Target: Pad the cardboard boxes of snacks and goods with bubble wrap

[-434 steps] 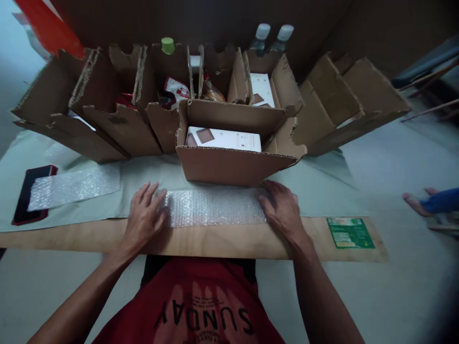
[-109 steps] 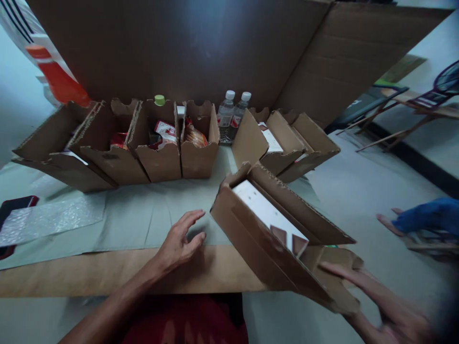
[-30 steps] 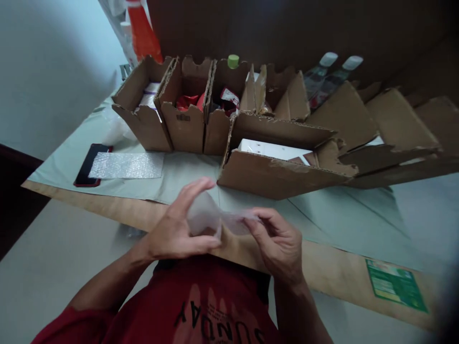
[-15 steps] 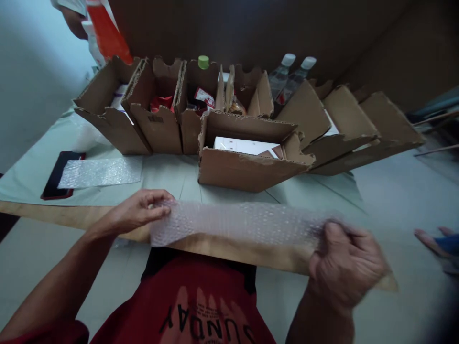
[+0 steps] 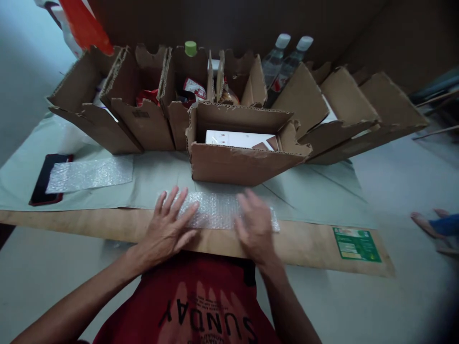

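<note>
A strip of clear bubble wrap (image 5: 215, 210) lies flat along the front of the table, partly on the pale green cloth. My left hand (image 5: 170, 222) rests on its left end, fingers spread. Over the right part of the strip is my right hand (image 5: 255, 222), its fingers stretched out and a little blurred. Just behind the strip stands a cardboard box (image 5: 229, 165) holding a white box (image 5: 236, 140). A second bubble wrap piece (image 5: 93, 173) lies at the left, overlapping a dark phone (image 5: 45, 179) with a red edge.
Several open cardboard bins (image 5: 150, 124) line the back, with packets inside. Two clear bottles (image 5: 283, 64) with white caps stand behind them. A green label card (image 5: 356, 244) lies at the table's front right. Another person's foot (image 5: 426, 224) shows on the floor at right.
The bubble wrap was stretched between both hands above the table edge and is now laid flat on it. My right hand has moved left, and both hands have opened, uncovering the green card.
</note>
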Action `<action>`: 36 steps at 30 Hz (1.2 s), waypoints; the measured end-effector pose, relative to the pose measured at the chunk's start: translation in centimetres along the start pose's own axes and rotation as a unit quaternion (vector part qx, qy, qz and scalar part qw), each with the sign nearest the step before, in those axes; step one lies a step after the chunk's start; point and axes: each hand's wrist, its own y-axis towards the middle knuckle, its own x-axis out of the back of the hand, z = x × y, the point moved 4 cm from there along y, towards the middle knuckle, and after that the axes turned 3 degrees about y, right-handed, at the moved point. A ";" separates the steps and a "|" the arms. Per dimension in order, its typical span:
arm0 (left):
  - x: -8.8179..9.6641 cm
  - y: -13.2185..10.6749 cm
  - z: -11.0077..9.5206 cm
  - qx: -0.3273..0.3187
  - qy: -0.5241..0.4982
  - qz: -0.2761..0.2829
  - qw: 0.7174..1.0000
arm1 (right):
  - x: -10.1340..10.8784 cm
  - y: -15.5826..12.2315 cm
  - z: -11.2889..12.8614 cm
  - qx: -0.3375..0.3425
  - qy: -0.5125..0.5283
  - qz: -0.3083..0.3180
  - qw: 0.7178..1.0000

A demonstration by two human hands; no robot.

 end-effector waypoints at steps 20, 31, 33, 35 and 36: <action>0.4 -3.2 4.8 0.296 0.059 -0.054 0.952 | 2.2 -1.1 -11.7 -0.133 -0.087 0.048 0.986; 4.1 -2.3 6.3 0.323 -0.134 -0.105 0.931 | 5.2 -3.0 -6.8 -0.190 0.116 0.070 0.972; 6.1 -1.1 8.6 0.325 -0.128 -0.118 0.929 | 4.7 -3.8 -3.4 -0.183 0.193 0.127 0.956; 6.8 1.4 10.7 0.291 -0.080 -0.114 0.946 | 2.8 -4.4 0.2 -0.166 0.272 0.201 0.926; 6.4 3.0 11.6 0.267 -0.057 -0.100 0.957 | 1.5 -4.7 1.9 -0.160 0.305 0.234 0.909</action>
